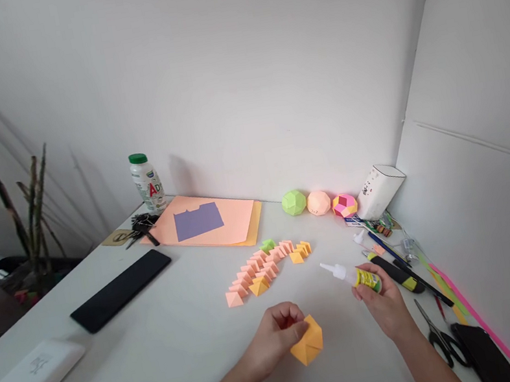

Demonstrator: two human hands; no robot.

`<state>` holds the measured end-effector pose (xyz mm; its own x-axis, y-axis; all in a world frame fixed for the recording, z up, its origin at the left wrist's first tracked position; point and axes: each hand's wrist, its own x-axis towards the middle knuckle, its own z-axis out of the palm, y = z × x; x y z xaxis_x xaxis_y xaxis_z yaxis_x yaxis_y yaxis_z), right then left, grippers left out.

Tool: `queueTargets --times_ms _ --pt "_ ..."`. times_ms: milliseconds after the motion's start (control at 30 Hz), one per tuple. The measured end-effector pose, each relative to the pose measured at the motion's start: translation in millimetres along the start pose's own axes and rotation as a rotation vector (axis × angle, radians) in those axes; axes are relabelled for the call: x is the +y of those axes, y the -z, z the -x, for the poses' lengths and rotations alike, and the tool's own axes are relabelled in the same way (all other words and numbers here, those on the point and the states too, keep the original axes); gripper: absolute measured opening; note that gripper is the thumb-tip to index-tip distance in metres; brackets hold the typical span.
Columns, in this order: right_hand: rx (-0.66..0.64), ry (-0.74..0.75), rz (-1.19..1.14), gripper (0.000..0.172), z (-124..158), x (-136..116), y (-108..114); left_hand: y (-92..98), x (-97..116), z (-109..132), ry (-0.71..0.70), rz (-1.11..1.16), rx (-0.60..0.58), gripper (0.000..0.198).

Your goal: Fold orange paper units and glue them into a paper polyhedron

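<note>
My left hand (pixel 279 337) pinches a folded orange paper piece (pixel 310 342) above the table, thumb on top and faceted side showing. To its right, my right hand (pixel 388 306) is wrapped round a small glue bottle (pixel 368 279) with a yellow label and a white nozzle pointing left. The nozzle and the orange piece are apart. Beyond both hands lie rows of small pink folded paper pieces (pixel 249 270), along with orange folded pieces (pixel 299 252) and a green one (pixel 268 245).
Three faceted paper balls, green (pixel 293 202), pink (pixel 319 203) and multicoloured (pixel 345 205), sit by the wall. At right are a utility knife (pixel 396 272), scissors (pixel 441 337) and a black phone (pixel 484 353). Paper sheets (pixel 241 223), a white bottle (pixel 148 183) and a black slab (pixel 122 290) stand left.
</note>
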<state>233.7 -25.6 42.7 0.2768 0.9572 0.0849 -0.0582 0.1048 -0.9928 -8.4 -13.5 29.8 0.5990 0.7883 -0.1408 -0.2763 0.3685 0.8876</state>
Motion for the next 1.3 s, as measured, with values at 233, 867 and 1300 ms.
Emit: queueTargets --times_ms 233,867,1300 --pt "-0.183 -0.020 -0.327 0.034 -10.8 -53.2 -34.0 4.1 0.8 -0.8 -0.164 -0.048 -0.051 0.019" --pt "-0.247 -0.228 -0.302 0.017 -17.2 -31.3 -60.6 13.3 -1.2 -3.3 -0.224 -0.247 0.128 0.019" --pt "-0.264 -0.246 -0.283 0.015 -17.9 -26.6 -60.8 12.3 3.3 -1.7 -0.223 -0.196 0.136 0.019"
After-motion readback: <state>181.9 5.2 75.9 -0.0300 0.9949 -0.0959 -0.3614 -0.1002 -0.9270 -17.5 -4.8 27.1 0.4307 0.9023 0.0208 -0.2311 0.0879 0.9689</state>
